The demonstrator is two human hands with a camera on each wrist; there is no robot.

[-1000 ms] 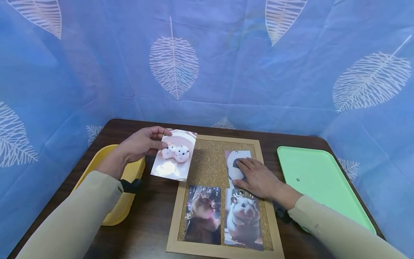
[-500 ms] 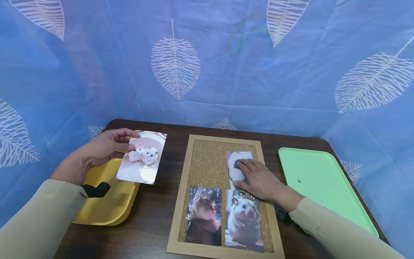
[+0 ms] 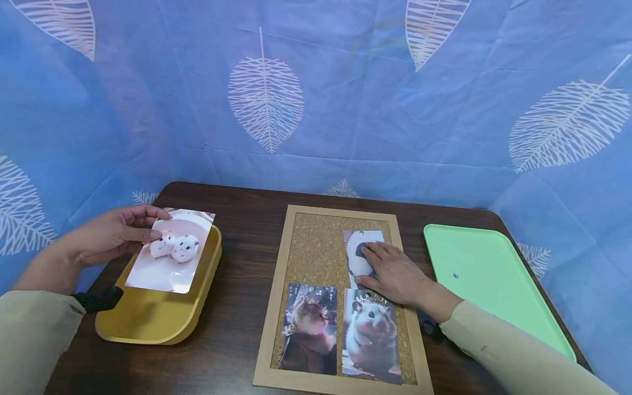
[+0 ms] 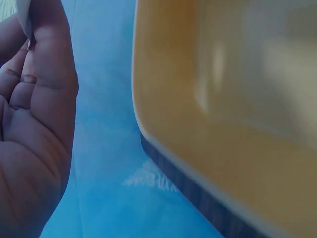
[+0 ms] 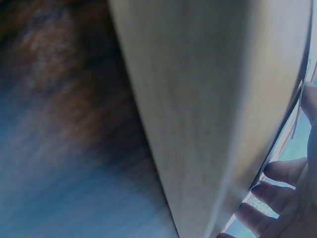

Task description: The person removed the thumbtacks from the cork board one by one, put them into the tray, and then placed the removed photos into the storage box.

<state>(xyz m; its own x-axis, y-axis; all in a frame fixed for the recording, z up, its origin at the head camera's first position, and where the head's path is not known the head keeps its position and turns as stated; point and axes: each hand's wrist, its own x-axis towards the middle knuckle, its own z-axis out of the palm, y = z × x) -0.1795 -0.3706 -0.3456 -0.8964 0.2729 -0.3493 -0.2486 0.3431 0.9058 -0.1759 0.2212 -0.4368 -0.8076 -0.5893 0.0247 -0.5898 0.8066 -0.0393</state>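
My left hand [image 3: 116,233] pinches a photo [image 3: 170,269] of two white hamsters by its left edge, between thumb and fingers. The photo is over the yellow tray [image 3: 143,323] on the left. My right hand [image 3: 395,271] rests with extended fingers on a pale photo [image 3: 357,266] on the framed corkboard [image 3: 316,247], partly covering it. A pin shows at that photo's top. Below it on the board lie a photo of a crowned hamster [image 3: 370,334] and a darker photo of a brown animal [image 3: 310,332].
A light green tray [image 3: 489,274] with a small metallic pin [image 3: 456,275] on it stands right of the corkboard. All sit on a dark wooden table [image 3: 232,307]. A blue curtain [image 3: 316,109] with white leaves hangs behind.
My left hand has carried the two-hamster photo leftward, from beside the corkboard's upper left to over the yellow tray. My right hand has stayed on the pale photo.
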